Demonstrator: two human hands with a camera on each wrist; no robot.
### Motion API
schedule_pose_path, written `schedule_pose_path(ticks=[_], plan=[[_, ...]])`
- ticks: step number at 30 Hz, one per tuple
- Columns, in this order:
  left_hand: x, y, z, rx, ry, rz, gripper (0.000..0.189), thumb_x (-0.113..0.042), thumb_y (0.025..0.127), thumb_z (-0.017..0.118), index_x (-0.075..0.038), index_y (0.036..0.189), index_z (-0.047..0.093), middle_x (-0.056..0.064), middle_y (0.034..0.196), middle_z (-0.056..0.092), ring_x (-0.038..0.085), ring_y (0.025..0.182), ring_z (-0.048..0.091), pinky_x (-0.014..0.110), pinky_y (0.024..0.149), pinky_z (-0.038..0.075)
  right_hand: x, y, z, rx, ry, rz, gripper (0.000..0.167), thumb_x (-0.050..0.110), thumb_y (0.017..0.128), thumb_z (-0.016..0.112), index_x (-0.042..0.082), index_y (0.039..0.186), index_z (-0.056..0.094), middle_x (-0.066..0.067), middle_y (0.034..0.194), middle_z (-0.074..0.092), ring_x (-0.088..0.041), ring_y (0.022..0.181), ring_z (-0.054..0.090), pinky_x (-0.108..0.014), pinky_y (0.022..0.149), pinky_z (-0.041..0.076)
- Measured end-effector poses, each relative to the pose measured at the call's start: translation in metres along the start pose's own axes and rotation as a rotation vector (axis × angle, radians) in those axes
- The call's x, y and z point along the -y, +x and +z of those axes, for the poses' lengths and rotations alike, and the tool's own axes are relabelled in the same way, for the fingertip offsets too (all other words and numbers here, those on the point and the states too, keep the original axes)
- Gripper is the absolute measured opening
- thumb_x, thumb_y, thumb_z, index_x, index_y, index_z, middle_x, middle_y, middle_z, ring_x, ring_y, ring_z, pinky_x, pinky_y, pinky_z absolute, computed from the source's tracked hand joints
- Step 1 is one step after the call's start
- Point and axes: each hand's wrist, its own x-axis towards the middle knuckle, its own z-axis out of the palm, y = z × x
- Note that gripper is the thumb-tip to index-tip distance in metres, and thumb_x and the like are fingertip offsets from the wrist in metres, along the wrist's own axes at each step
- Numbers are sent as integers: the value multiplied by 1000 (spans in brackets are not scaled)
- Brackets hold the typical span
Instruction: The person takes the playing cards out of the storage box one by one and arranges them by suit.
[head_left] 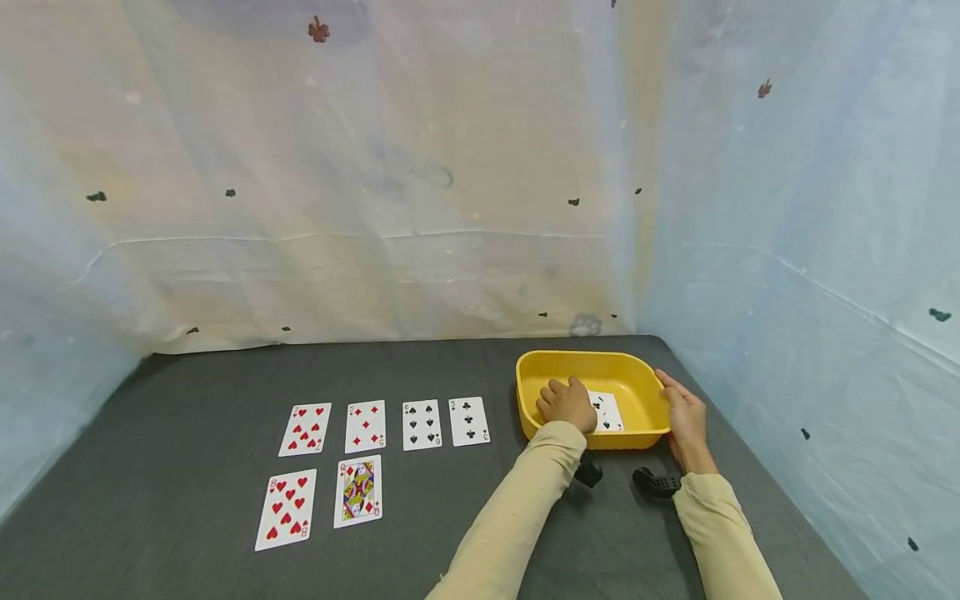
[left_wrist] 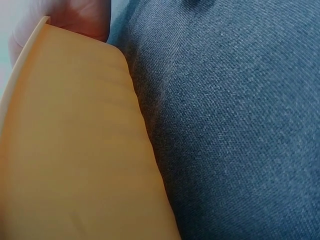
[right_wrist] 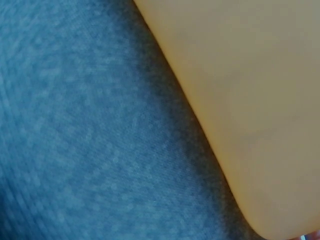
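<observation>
A yellow plastic tub [head_left: 577,358] stands at the right of the dark cloth-covered table. My left hand [head_left: 567,406] reaches down inside it, knuckles up. Its fingertips are hidden, so whether they pinch anything does not show. Just right of that hand, a playing card [head_left: 606,412] with black club pips lies in the tub, partly covered. At the tub's right end, my right hand [head_left: 686,423] grips the rim, thumb on top. The left wrist view shows the tub's outer wall [left_wrist: 85,130] and part of a hand at its rim. Blurred tub wall [right_wrist: 270,100] fills the right wrist view's right side.
Left of the tub lie face-up cards: seven of hearts [head_left: 305,430], five of diamonds [head_left: 365,427], six of spades [head_left: 422,425] and three of clubs [head_left: 469,421]. Nearer are an eight of hearts [head_left: 286,509] and a queen of diamonds [head_left: 357,492]. Pale sheets [head_left: 412,167] hang behind.
</observation>
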Motion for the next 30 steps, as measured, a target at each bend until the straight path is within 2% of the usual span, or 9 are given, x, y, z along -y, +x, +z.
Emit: schedule_pose_path(ticks=[9,17,25,30], plan=[[-1,0,-2,-92,-3,46,30,-20,83,74,-13,107,57,13,101,50,31,102,42,43,80,32,2,0,2,3,0,-20,43,12,102,40,2,144,44,-12,150,39,-24,135,38,-20,89,46],[0,-2,0,-177,48,79,34,-19,78,79,-13,104,57,10,97,49,30,101,42,42,79,32,3,-1,3,-3,-1,-9,43,12,102,39,3,144,44,-11,150,37,-24,135,38,-19,88,46],[-1,-2,-1,-196,77,103,44,-19,77,81,-14,113,56,12,111,51,33,106,43,45,85,33,0,2,3,-13,-45,-2,44,13,102,38,4,144,44,-10,150,38,-23,137,35,-28,99,40],[0,-2,-2,-190,89,110,46,-21,76,81,-14,114,56,11,110,51,32,103,46,44,83,34,-1,3,2,-17,-59,-9,44,13,102,37,4,144,45,-10,150,38,-23,137,36,-25,97,41]])
